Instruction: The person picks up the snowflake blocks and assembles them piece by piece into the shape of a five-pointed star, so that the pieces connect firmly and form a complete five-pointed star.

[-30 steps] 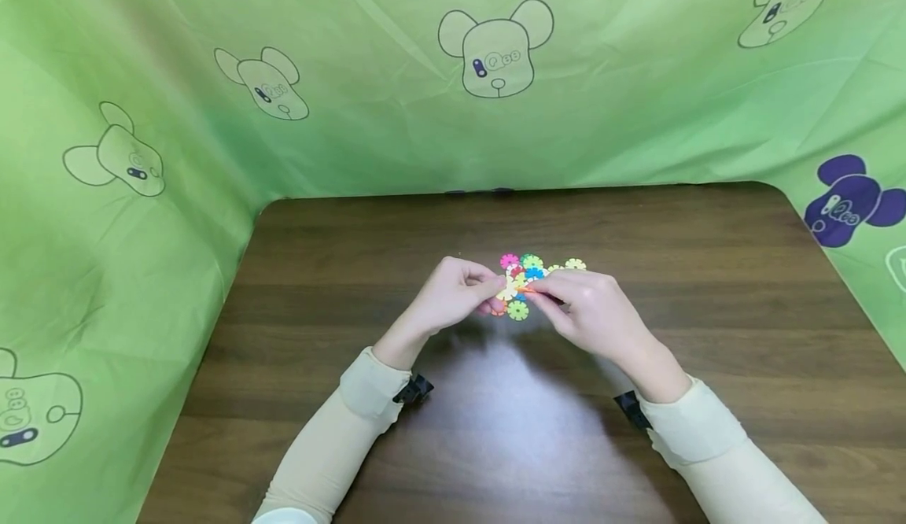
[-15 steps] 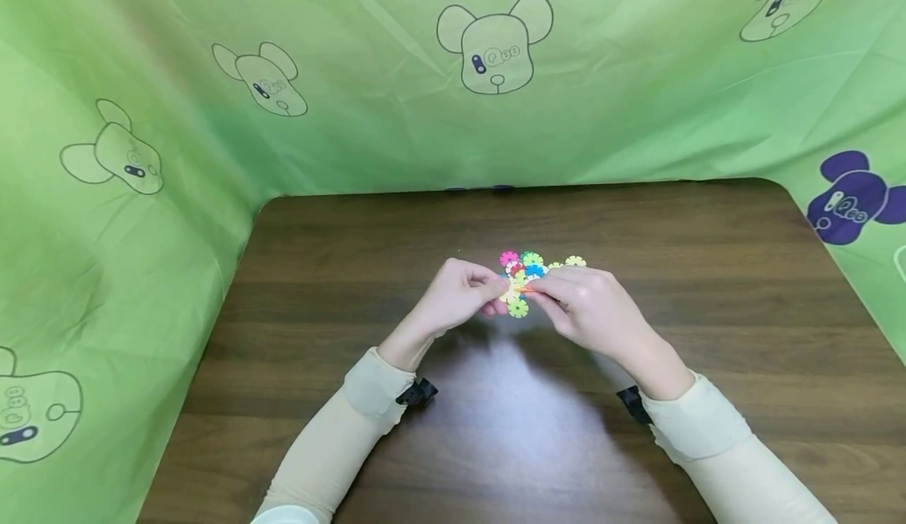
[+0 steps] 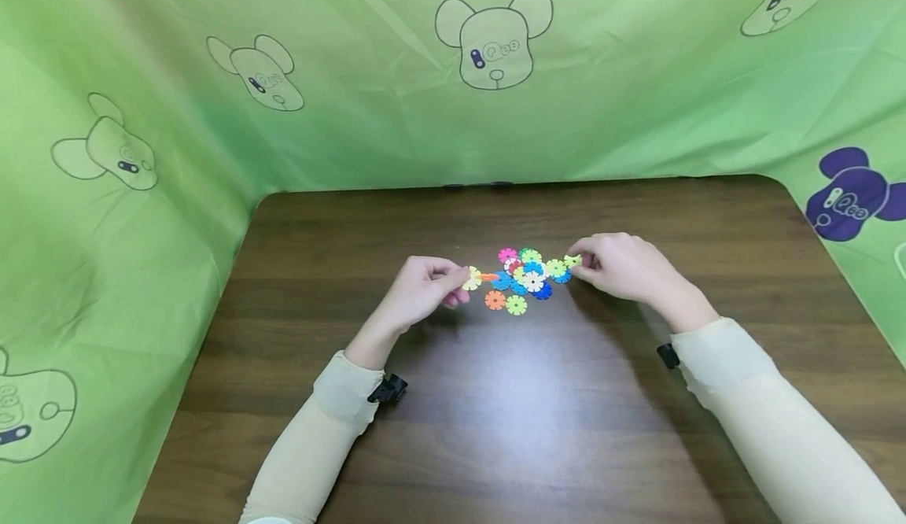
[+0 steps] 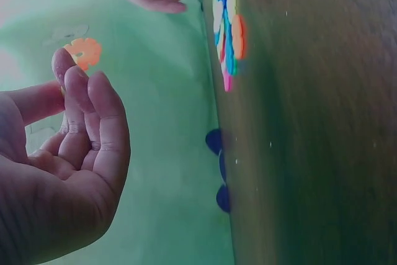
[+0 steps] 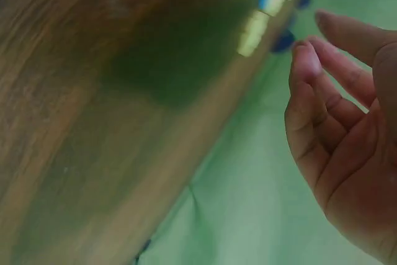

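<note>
My left hand (image 3: 423, 292) pinches a pale yellow snowflake disc (image 3: 473, 278) between thumb and fingertips. Joined to that disc is an orange snowflake disc (image 4: 88, 53), seen edge-on in the head view and held above the table. My right hand (image 3: 630, 268) hovers by the right end of the disc pile, nearest a yellow-green disc (image 3: 572, 260). In the right wrist view its thumb and fingers stand apart with nothing between them, and a yellow disc (image 5: 251, 33) lies on the table beyond them.
Several colourful snowflake discs (image 3: 532, 281) lie heaped on the brown wooden table (image 3: 453, 429). An orange disc (image 3: 495, 300) and a green disc (image 3: 517, 304) lie at the near side. A green printed cloth (image 3: 368, 115) hangs around the table's back and sides.
The hands have moved apart. My left hand has drawn left with the joined yellow and orange discs; my right hand has released the orange disc and moved right to the pile's end.
</note>
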Motion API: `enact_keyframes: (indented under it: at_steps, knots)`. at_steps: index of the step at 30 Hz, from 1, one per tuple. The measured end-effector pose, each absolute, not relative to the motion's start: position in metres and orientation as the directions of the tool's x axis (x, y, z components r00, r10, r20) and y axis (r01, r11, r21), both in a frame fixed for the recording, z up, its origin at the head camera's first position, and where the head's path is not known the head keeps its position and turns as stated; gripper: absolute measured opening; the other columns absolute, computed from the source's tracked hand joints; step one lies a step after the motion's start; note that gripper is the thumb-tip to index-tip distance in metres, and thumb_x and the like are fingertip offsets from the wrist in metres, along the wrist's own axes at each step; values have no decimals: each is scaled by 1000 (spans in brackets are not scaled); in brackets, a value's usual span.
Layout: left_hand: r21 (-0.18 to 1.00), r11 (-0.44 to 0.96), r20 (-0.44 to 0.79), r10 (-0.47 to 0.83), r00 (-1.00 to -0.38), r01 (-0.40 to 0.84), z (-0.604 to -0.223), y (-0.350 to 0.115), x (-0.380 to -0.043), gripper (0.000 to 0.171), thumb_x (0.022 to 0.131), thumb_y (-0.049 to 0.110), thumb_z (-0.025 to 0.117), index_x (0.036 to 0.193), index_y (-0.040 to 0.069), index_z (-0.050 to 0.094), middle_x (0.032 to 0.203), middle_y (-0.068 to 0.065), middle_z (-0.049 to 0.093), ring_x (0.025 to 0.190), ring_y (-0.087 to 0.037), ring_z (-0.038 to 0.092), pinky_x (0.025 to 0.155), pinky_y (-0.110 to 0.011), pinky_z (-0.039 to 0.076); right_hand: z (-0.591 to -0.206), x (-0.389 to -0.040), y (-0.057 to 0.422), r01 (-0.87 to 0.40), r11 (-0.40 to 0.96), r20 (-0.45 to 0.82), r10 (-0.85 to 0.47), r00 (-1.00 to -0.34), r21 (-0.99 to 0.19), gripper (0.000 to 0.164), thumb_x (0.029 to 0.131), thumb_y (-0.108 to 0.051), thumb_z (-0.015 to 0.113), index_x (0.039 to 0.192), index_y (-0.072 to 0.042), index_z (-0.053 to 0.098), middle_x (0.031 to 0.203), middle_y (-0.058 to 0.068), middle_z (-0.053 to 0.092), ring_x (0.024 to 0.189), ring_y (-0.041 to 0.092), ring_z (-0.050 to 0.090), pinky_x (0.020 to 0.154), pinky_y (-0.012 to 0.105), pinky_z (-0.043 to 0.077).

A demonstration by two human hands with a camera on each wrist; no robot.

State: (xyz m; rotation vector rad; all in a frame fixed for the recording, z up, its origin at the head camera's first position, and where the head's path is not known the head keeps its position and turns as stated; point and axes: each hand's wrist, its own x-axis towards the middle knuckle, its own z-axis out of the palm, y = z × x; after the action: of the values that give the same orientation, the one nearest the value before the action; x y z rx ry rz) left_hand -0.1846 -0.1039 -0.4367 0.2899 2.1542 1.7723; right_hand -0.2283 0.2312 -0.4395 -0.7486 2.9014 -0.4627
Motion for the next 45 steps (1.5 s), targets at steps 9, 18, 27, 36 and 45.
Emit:
enact_keyframes:
  at_steps: [9,18,27,36,45]
  knots:
    - [978,197,-132,363,-923,-62,-438,-107,-182,25,103,16,65,98,-7,75,76,-8,72,87,-54,64,69,-27,59,-461,-246,228,-432,844,-122,-488,-864,-318,35,93,-34,79,117,-8,76,85,-2,60,74,17,53,66,37,44]
    - [976,203,-146,339,-929,-79,-440,-106,-182,21,103,14,64,101,-2,77,78,-11,72,83,-47,66,69,-28,59,-464,-246,232,-352,828,-159,-456,-876,-436,27,91,-29,81,101,-8,69,84,-1,61,75,18,55,72,38,45]
    - [978,185,-156,339,-928,-97,-440,-100,-184,20,102,15,66,102,-3,76,80,-8,73,90,-53,65,71,-29,60,-462,-232,238,-323,769,-140,-467,-873,-552,17,95,-28,77,92,-12,71,78,-4,64,72,15,56,69,34,47]
    - [982,154,-160,340,-927,-113,-440,-91,-184,18,100,13,68,99,-4,75,80,-8,74,93,-56,64,72,-30,60,-445,-192,221,-464,657,141,-484,-864,-594,7,96,-20,77,92,-16,76,76,-8,67,66,9,57,61,25,49]
    - [988,121,-129,306,-943,-96,-441,-78,-179,21,101,14,68,98,-5,75,78,-9,73,71,-26,68,71,-29,60,-437,-159,179,-747,558,532,-534,-657,-361,3,88,-13,79,86,-12,77,70,-10,63,58,1,49,53,27,48]
